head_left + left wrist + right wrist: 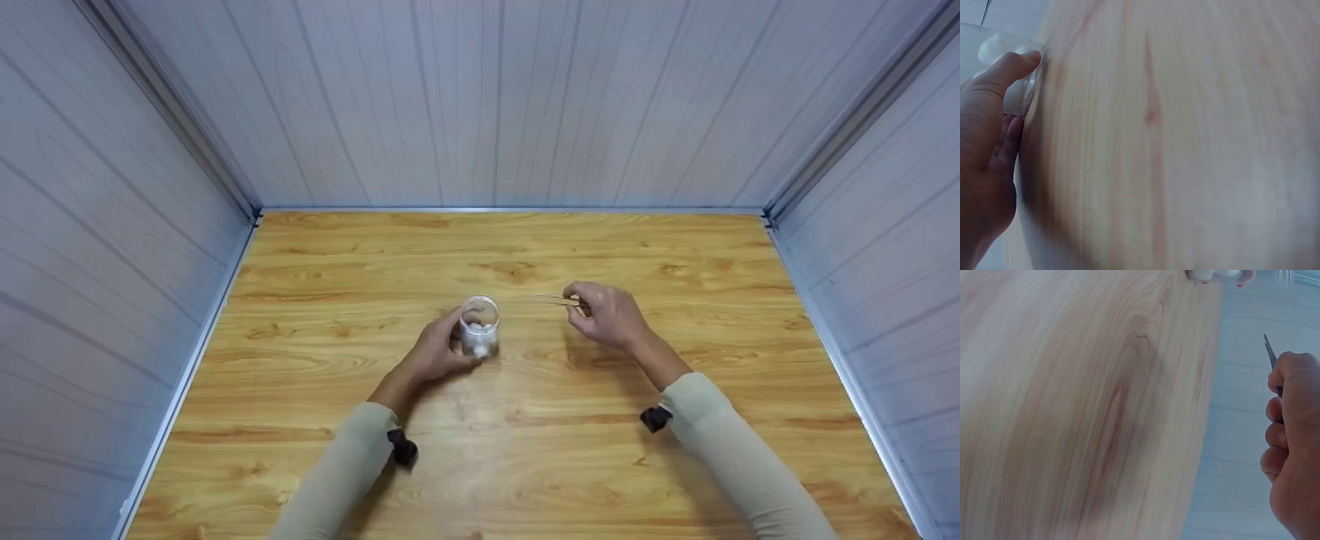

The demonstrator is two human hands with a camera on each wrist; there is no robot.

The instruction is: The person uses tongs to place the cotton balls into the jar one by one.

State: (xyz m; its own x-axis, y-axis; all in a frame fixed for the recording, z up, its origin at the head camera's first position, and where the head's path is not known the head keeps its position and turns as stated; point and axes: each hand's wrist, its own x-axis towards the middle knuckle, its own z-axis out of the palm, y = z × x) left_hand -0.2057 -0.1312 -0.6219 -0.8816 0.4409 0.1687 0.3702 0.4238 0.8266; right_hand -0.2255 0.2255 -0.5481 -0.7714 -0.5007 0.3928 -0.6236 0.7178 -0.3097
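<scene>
A clear glass jar point(480, 319) with white lumps inside stands upright near the middle of the wooden table. My left hand point(439, 349) grips it from the left side, thumb at the near side and fingers behind. The left wrist view shows the thumb laid along the wall of the jar point(1030, 84), with white pieces behind it. To the right of the jar, my right hand point(607, 315) pinches a pair of thin metal tweezers point(553, 299), whose tips point left toward the jar. In the right wrist view the tweezers point(1270, 354) stick out past the curled fingers.
The wooden table point(510, 465) is bounded by pale panels at the left, the right and the back point(510, 105). A metal strip point(510, 209) runs along its back edge. Small black cameras sit at both wrists on the light sleeves point(739, 450).
</scene>
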